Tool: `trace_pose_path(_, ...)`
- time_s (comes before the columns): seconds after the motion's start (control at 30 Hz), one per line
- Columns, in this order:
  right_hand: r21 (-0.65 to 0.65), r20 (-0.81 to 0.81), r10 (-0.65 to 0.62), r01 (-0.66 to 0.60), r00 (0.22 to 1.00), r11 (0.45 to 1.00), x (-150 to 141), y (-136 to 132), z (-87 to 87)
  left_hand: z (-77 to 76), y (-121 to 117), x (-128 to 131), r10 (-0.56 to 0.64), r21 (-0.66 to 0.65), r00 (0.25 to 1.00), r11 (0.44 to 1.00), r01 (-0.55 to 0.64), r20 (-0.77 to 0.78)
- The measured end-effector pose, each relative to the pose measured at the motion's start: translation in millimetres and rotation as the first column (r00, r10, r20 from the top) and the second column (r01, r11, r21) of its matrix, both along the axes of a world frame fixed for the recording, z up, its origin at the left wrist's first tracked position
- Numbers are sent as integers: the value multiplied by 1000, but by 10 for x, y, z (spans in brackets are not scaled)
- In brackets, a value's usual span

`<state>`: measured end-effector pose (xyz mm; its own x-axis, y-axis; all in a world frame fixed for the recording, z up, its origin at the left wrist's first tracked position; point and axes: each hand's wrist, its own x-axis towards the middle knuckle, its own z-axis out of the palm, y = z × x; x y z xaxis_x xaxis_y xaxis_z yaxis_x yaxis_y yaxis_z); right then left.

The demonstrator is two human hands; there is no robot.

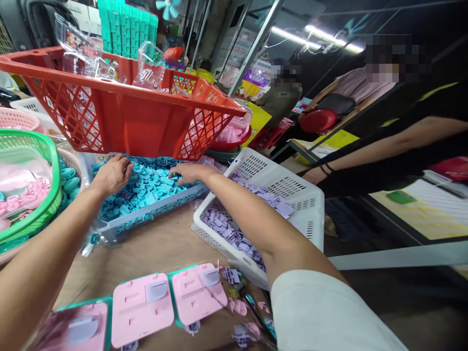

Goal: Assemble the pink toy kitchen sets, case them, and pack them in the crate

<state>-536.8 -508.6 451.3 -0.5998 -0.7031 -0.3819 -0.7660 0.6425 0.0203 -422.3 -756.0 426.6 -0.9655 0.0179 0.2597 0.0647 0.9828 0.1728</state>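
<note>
White sleeve (321, 312) nearest; pink panels (142, 307) close by. Teal pieces (149, 184) in clear tray (157, 210), apparently placed for two-handed reach: right hand (190, 171) loosely open, left hand (112, 174) curled, grip unclear.

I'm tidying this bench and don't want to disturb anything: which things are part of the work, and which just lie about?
Likely in use:
- teal parts, at both the left hand and right hand
- bin holding them
- pink panels, laid in a row

Seemingly just nearby:
- red basket
- green basket
- white basket of lilac parts
</note>
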Motion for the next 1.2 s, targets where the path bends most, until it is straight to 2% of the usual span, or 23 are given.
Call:
trace_pose_path(0.2, -69, -125, -124, 116, 984, 991, -11, -60, -101, -58, -46, -31, -50, 6, 998, 999, 50, -33)
trace_pose_path(0.43, -162, -176, -220, 192, 959, 968, 76, -32, -101, -44, -31, -21, -39, 30, 999, 999, 40, -21)
trace_pose_path(0.53, -171, -157, -186, 158, 970, 973, 114, -70, -149, -56, -39, -32, -43, 20, 999, 999, 43, -27)
trace_pose_path(0.7, -150, -68, -13, 3, 998, 989, 63, -156, -242, -62, -40, -33, -59, 48, 998, 997, 59, -19)
trace_pose_path(0.83, -146, -66, 51, -60, 997, 987, 41, -201, -264, -49, -29, -28, -69, 42, 997, 997, 69, 14)
trace_pose_path(1.0, -83, -201, 49, -66, 978, 994, 93, -227, -247, -50, -34, -27, -91, 45, 996, 995, 91, -4)
trace_pose_path(1.2, -11, -186, -20, 18, 982, 1000, 92, -181, -182, -77, -57, -35, -122, 74, 992, 989, 125, -37)
